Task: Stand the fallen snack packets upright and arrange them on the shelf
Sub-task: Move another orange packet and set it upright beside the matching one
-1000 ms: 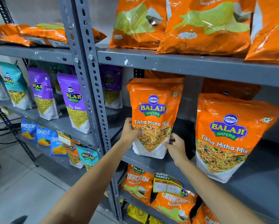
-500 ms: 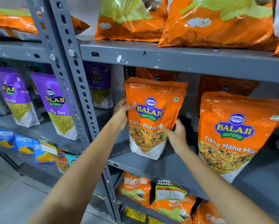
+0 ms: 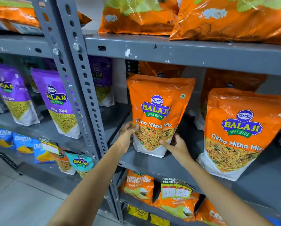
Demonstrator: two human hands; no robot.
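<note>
Over on the left, purple packets (image 3: 58,101) stand upright on the neighbouring shelf, just past the grey upright post (image 3: 81,88). The left hand (image 3: 128,134) is curled against the lower left edge of the orange packet (image 3: 157,115), thumb on its face, while the right hand (image 3: 177,145) cups the lower right corner with fingers spread around it. That packet stands on the grey shelf (image 3: 152,165), tilted slightly back, and a second orange packet (image 3: 240,132) stands upright well to its right, apart from both hands.
</note>
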